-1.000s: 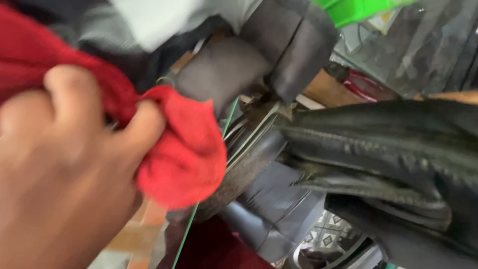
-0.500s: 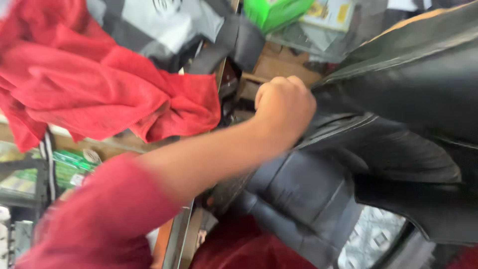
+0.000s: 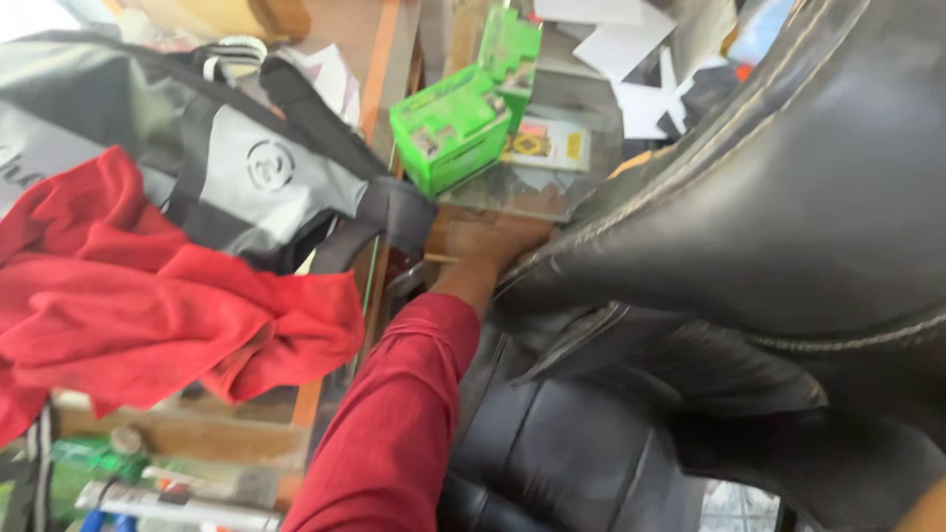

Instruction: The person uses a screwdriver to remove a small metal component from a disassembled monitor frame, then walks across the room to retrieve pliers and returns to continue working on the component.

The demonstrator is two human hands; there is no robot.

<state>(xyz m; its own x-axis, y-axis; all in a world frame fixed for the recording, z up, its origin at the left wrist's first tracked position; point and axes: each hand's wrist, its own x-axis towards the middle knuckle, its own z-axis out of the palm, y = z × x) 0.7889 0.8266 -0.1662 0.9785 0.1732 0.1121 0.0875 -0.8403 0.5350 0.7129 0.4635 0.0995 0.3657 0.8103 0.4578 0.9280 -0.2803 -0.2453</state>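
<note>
Head view, nearest me, shows my arm in its dark red sleeve (image 3: 394,424) running forward beside the big black leather saddle (image 3: 778,197), and my hand (image 3: 488,246) now reaches under the saddle's stitched front edge, pressed against it, where half a second ago it was a raised fist in front of the leather; the fingers are hidden, so I cannot tell how far they are open or whether they grip anything. The crumpled red cloth (image 3: 148,305) lies left on the grey and black bag (image 3: 266,177), released, and beyond my hand the green cardboard boxes (image 3: 458,123) have come into sight.
</note>
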